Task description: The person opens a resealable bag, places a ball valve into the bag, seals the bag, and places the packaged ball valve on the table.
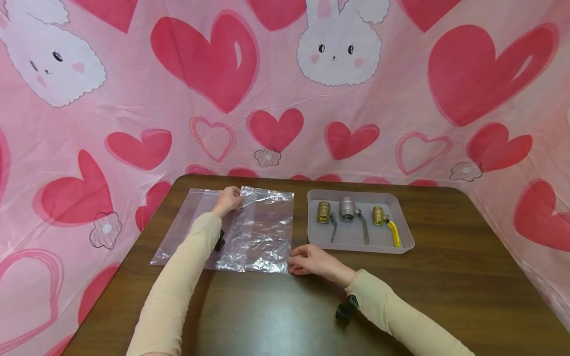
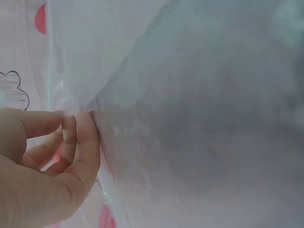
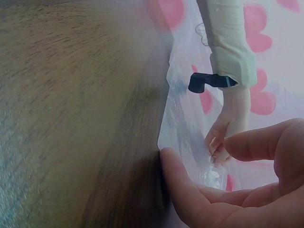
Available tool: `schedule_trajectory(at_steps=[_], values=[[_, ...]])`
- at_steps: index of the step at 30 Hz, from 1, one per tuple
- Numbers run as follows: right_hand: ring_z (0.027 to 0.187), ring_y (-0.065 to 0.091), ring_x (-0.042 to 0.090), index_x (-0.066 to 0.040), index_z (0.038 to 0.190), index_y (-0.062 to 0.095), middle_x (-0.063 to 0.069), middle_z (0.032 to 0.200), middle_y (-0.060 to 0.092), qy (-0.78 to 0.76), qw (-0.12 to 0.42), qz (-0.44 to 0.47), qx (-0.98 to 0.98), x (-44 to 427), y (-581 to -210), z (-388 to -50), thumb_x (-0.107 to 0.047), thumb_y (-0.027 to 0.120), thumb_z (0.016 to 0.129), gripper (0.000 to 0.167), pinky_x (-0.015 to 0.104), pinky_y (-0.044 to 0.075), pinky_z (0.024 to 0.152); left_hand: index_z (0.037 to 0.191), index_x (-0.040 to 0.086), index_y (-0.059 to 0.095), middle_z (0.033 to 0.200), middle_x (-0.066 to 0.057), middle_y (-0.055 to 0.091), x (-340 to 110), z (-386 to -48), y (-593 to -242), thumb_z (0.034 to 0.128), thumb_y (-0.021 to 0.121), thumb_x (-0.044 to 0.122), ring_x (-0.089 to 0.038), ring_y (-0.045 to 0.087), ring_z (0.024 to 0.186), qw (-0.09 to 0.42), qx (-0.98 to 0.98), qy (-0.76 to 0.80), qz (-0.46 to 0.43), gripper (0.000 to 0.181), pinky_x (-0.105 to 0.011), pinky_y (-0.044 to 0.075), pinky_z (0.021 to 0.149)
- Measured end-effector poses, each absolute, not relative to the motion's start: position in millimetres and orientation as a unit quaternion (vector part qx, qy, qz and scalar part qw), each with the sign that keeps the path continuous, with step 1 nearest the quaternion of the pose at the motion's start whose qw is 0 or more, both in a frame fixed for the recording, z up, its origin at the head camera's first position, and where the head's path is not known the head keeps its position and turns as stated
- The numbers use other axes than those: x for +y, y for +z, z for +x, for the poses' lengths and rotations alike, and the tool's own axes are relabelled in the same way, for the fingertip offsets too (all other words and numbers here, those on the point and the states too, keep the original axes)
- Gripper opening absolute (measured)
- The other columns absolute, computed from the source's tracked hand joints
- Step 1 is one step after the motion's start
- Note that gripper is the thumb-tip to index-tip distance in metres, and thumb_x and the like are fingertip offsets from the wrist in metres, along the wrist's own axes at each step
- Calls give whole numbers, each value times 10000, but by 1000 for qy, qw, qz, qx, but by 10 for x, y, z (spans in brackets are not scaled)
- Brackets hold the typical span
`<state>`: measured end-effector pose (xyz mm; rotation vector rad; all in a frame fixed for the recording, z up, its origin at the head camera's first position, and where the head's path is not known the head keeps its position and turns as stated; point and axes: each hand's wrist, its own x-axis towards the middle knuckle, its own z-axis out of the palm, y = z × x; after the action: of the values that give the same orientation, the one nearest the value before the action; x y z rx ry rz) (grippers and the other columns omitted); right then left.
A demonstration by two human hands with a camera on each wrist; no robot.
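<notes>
Blurred plastic bag (image 2: 199, 118), left wrist view

A clear bag (image 2: 204, 123) is pinched by the left grip (image 2: 52, 166), which is seen at the lower left with its fingertips brought together at the plastic. From there a diagonal edge is traced up toward the top middle; to its right, much of the view is filled with grey, blurred film, and to its left a paler stretch is shown. At the left border, pink cloth (image 2: 21, 47) is seen, printed with red patches and a flower outline (image 2: 13, 90).
</notes>
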<state>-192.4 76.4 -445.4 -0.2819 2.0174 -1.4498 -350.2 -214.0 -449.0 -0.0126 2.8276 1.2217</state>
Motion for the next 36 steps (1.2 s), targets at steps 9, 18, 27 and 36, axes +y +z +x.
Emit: schedule_trajectory(at_steps=[9,18,27,36], values=[[976,698,200,175,1287,496,263,1167,635,-555,317,-110,761,761,-4461,-1918,-99,537,1006,395,332,591,880,1140,-85,556,878,-130,615,-2140,-3443,-4453,1032,477,123,-97,593,617,73,863,499,-17,247,-238,587,596],[982,712,231,201,1381,373,278,1168,646,-560,320,-103,757,751,-4443,-1908,-99,552,994,522,337,593,873,1129,-68,484,936,-61,616,-2239,-3417,-4482,1059,443,134,-86,647,691,135,770,624,-9,218,-226,589,671],[928,703,177,193,1416,323,248,1130,657,-566,325,-111,749,764,-4456,-1932,-109,559,996,569,325,599,852,1049,69,512,890,28,656,-2410,-3348,-4388,1072,413,155,-101,663,763,195,694,693,-6,133,-247,598,767],[897,694,162,121,1354,434,223,1122,643,-558,320,-132,754,775,-4475,-1924,-144,564,1000,462,335,602,847,1040,112,513,947,29,708,-2523,-3274,-4331,1077,382,155,-114,705,841,224,647,728,4,142,-262,599,791]])
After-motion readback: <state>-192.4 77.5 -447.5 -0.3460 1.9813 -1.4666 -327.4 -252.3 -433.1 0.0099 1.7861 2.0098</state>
